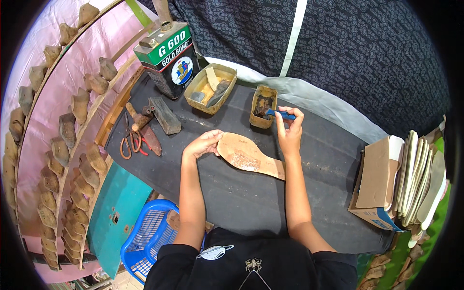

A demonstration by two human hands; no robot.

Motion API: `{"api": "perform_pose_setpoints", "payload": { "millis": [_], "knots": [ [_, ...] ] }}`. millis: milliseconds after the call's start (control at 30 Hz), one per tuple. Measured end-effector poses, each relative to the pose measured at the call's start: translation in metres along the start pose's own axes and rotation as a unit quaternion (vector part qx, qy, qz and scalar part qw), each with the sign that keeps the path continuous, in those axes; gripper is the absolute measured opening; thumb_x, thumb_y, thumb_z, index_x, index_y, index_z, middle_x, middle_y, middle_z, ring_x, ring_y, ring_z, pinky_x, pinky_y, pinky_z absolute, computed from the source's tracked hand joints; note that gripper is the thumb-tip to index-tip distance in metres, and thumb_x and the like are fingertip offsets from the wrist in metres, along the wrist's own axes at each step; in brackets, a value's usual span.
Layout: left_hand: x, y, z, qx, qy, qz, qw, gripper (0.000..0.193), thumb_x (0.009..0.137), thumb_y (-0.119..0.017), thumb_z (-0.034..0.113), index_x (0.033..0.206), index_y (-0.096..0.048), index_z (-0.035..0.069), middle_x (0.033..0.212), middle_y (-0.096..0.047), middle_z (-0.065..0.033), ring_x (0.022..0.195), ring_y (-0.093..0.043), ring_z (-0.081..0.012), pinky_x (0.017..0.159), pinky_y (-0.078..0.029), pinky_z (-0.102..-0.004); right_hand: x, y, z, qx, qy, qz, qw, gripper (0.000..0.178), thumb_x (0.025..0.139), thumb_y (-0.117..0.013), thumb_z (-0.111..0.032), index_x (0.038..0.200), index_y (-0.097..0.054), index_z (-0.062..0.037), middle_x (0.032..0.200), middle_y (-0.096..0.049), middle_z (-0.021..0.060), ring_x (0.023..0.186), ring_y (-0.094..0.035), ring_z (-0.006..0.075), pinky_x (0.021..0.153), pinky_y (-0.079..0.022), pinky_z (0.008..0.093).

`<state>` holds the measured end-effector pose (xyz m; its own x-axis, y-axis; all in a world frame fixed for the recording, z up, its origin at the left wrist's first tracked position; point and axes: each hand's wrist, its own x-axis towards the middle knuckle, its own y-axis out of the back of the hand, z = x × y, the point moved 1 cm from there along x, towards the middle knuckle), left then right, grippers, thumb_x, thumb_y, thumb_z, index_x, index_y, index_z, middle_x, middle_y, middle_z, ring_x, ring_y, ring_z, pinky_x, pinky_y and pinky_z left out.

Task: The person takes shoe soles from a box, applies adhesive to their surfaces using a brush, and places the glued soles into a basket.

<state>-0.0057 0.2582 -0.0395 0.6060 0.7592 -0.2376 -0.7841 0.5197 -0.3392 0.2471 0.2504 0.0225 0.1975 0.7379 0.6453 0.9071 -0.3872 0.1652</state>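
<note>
My left hand [207, 144] pinches the toe end of a tan shoe insole [237, 145], holding it over the dark table. A wet, shiny patch covers part of the insole's wide end. Its narrow end reaches my right forearm. Up and to the right, my right hand [292, 131] is closed on a blue-handled brush [285, 115]. The brush's working end is inside a small, crusted, rectangular tub [261, 122] with dark residue, so its shape is hard to make out.
A larger yellowish tub [199, 107] with scraps stands beside a green-and-black can [166, 60]. Scissors [126, 145], a hammer [137, 118] and a dark block [165, 116] lie at left. Cardboard box [372, 174] with stacked insoles [415, 174] at right; wooden shoe lasts [79, 106] on racks; blue basket [140, 246] below.
</note>
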Motion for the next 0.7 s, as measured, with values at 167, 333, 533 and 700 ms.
{"api": "perform_pose_setpoints", "payload": {
  "millis": [167, 333, 533, 700],
  "knots": [
    [0.000, -0.003, 0.003, 0.005, 0.004, -0.002, 1.000, 0.023, 0.087, -0.045, 0.029, 0.097, -0.048, 0.008, 0.074, -0.053, 0.0025, 0.060, -0.053, -0.0054, 0.053, -0.046, -0.0194, 0.000, 0.004, 0.002, -0.015, -0.013, -0.024, 1.000, 0.028, 0.079, -0.054, -0.001, 0.096, -0.032, -0.0035, 0.096, -0.052, 0.0135, 0.081, -0.054, 0.0143, 0.070, -0.047, 0.0248],
    [-0.002, 0.000, 0.003, 0.014, 0.001, -0.007, 1.000, 0.028, 0.087, -0.045, 0.030, 0.100, -0.048, 0.006, 0.076, -0.054, 0.0004, 0.062, -0.054, -0.0068, 0.056, -0.047, -0.0213, 0.004, 0.009, -0.007, 0.076, 0.017, 0.055, 0.995, 0.028, 0.079, -0.055, -0.001, 0.094, -0.031, -0.0047, 0.095, -0.053, 0.0148, 0.085, -0.054, 0.0176, 0.072, -0.046, 0.0274],
    [-0.002, -0.005, 0.004, 0.013, 0.002, 0.004, 1.000, 0.025, 0.087, -0.045, 0.030, 0.099, -0.048, 0.008, 0.076, -0.054, 0.0023, 0.061, -0.053, -0.0053, 0.054, -0.046, -0.0189, 0.002, 0.016, 0.001, 0.100, 0.063, 0.074, 0.990, 0.032, 0.079, -0.051, 0.005, 0.094, -0.026, -0.0072, 0.101, -0.048, 0.0177, 0.085, -0.052, 0.0172, 0.070, -0.049, 0.0275],
    [-0.001, -0.001, 0.003, 0.007, 0.005, -0.001, 1.000, 0.025, 0.086, -0.046, 0.030, 0.097, -0.048, 0.007, 0.074, -0.053, 0.0013, 0.060, -0.053, -0.0064, 0.054, -0.046, -0.0200, 0.003, 0.022, -0.023, 0.066, 0.166, 0.137, 0.974, 0.032, 0.078, -0.052, 0.005, 0.093, -0.026, -0.0075, 0.096, -0.049, 0.0170, 0.082, -0.054, 0.0181, 0.066, -0.050, 0.0266]
  ]
}}
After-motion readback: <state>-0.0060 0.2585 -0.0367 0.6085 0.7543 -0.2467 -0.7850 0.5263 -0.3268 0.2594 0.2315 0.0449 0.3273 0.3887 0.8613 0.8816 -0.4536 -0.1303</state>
